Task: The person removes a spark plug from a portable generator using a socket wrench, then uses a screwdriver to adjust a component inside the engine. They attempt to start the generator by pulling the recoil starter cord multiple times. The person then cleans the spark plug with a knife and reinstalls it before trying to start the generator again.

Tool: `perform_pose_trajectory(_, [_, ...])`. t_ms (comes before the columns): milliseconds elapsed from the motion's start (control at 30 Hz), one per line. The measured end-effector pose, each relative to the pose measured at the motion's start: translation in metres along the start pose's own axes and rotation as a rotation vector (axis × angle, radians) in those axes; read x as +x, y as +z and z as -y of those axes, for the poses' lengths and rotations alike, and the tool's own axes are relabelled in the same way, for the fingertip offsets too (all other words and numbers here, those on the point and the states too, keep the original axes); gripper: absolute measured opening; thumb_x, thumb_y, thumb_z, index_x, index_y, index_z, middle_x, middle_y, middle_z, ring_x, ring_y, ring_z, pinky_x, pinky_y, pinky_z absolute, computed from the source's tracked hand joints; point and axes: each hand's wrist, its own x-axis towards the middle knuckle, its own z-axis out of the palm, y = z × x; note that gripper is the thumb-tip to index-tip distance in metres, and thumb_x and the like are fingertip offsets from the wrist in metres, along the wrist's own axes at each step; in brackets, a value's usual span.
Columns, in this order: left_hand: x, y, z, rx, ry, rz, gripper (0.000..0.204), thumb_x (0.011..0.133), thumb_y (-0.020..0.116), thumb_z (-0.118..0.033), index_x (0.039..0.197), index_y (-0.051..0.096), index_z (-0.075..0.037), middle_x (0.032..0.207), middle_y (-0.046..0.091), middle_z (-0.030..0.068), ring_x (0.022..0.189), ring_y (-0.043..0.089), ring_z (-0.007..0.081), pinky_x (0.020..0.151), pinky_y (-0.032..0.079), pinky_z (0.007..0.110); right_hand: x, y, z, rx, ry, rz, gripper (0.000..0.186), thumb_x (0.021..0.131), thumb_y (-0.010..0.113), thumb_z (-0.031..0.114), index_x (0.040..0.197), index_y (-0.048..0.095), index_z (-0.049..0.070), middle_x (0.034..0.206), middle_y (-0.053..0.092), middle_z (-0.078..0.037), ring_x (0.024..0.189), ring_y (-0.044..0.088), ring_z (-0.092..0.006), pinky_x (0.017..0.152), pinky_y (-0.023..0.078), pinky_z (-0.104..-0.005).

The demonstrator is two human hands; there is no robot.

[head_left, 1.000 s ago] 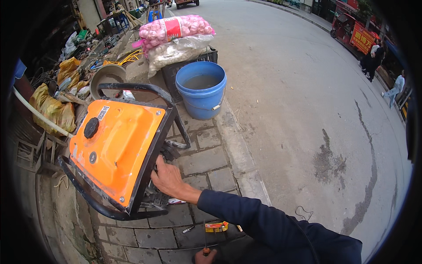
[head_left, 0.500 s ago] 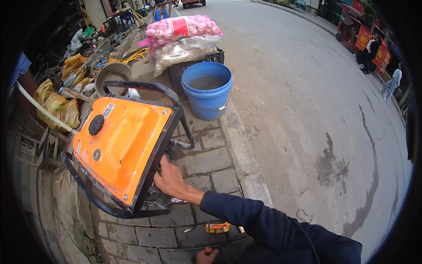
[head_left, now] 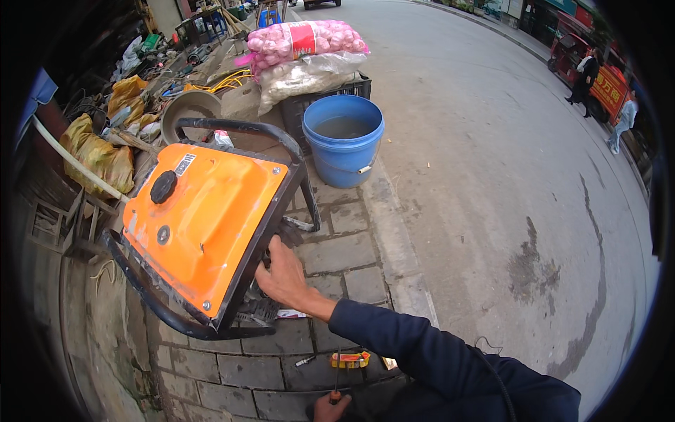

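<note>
An orange-topped portable generator [head_left: 211, 218] with a black tube frame stands on the paving at the left. My right hand [head_left: 283, 276] reaches to its near right side, just below the tank's edge. Its fingers are curled in against the engine parts, and what they grip is hidden. Low in the picture, my left hand [head_left: 330, 409] is closed round a screwdriver [head_left: 335, 396] with an orange-red handle, its thin shaft pointing up. Beyond the shaft lies a small yellow-and-red box [head_left: 349, 360]. Left of it rests a small white and metal piece [head_left: 305, 361], like a spark plug.
A blue bucket [head_left: 343, 148] of murky liquid stands past the generator. Behind it, a pink net sack of bulbs [head_left: 309, 41] lies on a whitish sack [head_left: 309, 77] over a black crate [head_left: 292, 112]. Clutter lines the left; two people walk beside a red vehicle [head_left: 608, 91] across the road.
The whole view has shifted slightly, so the generator and bucket sit further right. My right hand has turned a little at the same spot. The left hand still holds the screwdriver.
</note>
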Motion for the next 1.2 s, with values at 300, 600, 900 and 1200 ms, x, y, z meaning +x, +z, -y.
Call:
perform_pose_trajectory(300, [0.003,-0.002,0.011,-0.019,0.065,0.029,0.027,0.093,0.074,-0.020,0.077,0.055,-0.009,0.064,0.052,-0.0018,0.058,0.046,0.0079,0.053,0.038,0.031,0.001,-0.003,0.007,0.006,0.023,0.004,0.034,0.092,0.060,0.014,0.120,0.047,-0.001,0.083,0.066,-0.029,0.080,0.064,-0.0520,0.071,0.048,-0.0587])
perform_pose_trajectory(600, [0.016,0.001,0.038,-0.035,0.079,0.038,0.026,0.095,0.072,-0.017,0.078,0.054,-0.011,0.066,0.055,-0.0012,0.059,0.050,0.0085,0.053,0.040,0.029,0.005,-0.007,0.013,0.159,0.165,0.057,0.030,0.090,0.062,0.011,0.109,0.044,-0.003,0.087,0.065,-0.032,0.088,0.063,-0.0544,0.074,0.047,-0.0599])
perform_pose_trajectory(900, [0.010,0.002,0.032,-0.040,0.040,0.037,0.025,0.095,0.072,-0.016,0.077,0.056,-0.009,0.067,0.057,-0.0003,0.060,0.051,0.0089,0.054,0.040,0.030,0.002,0.006,0.000,0.248,0.044,-0.009,0.029,0.091,0.063,0.012,0.108,0.043,0.000,0.083,0.063,-0.028,0.080,0.059,-0.0513,0.072,0.043,-0.0586])
perform_pose_trajectory(1200, [0.012,0.005,0.030,0.020,0.094,0.037,0.026,0.094,0.073,-0.018,0.076,0.057,-0.008,0.066,0.057,0.0003,0.060,0.052,0.0097,0.054,0.041,0.031,-0.009,0.000,0.009,0.286,0.167,0.046,0.025,0.090,0.065,0.011,0.103,0.045,0.001,0.078,0.063,-0.023,0.078,0.059,-0.0483,0.070,0.044,-0.0552])
